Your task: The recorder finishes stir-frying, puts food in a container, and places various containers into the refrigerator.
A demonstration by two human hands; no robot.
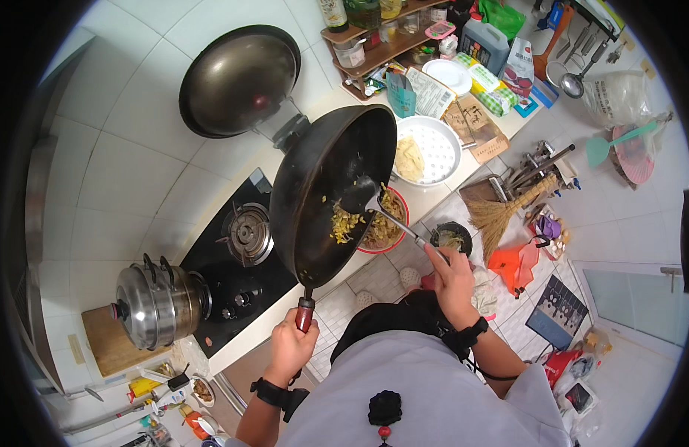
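Note:
My left hand (293, 345) grips the reddish handle of a black wok (305, 184), which is tilted steeply toward the right. Yellow bean sprouts (344, 223) lie in a small heap on the wok's inner wall. In my right hand (449, 282) is a metal spatula (397, 223), its blade at the wok's rim. Partly behind that rim, a red-rimmed bowl (407, 215) on the counter holds cooked bean sprouts and other food. The wok hides part of the bowl.
A gas burner (247, 232) is left of the wok, with a steel steamer pot (160, 304) beyond it. A wok lid (241, 81) leans at the wall. Beside the bowl stands a white perforated tray (442, 151) with a pale yellow piece. A bin (452, 239) and straw broom (509, 209) are below the counter.

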